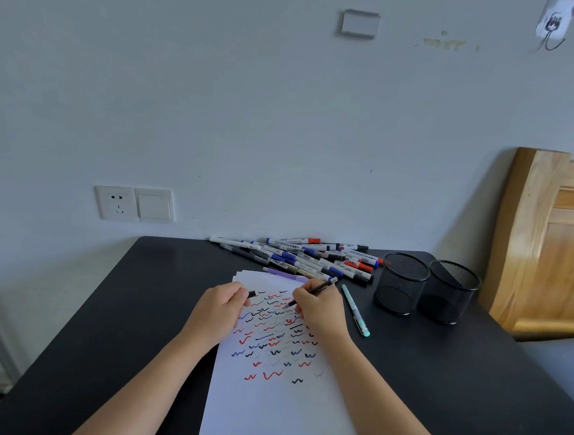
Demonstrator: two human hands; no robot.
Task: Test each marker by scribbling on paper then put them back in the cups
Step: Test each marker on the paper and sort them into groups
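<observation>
A white sheet of paper point(278, 402) covered in red, blue and black scribbles lies on the black table point(105, 323). My right hand point(323, 311) grips a black pen point(321, 288), its tip touching the upper part of the paper. My left hand point(222, 306) rests on the paper's left edge and pinches a small black cap point(252, 294). A pile of several markers point(306, 256) lies at the back of the table. Two black mesh cups point(400, 283) point(449, 292) stand to the right; nothing shows inside them.
A mint-green pen point(355, 310) lies just right of the paper. A purple pen point(284, 274) lies across the paper's top edge. A wooden headboard point(551, 245) leans at the far right. A wall socket point(134, 204) sits above the table's back left.
</observation>
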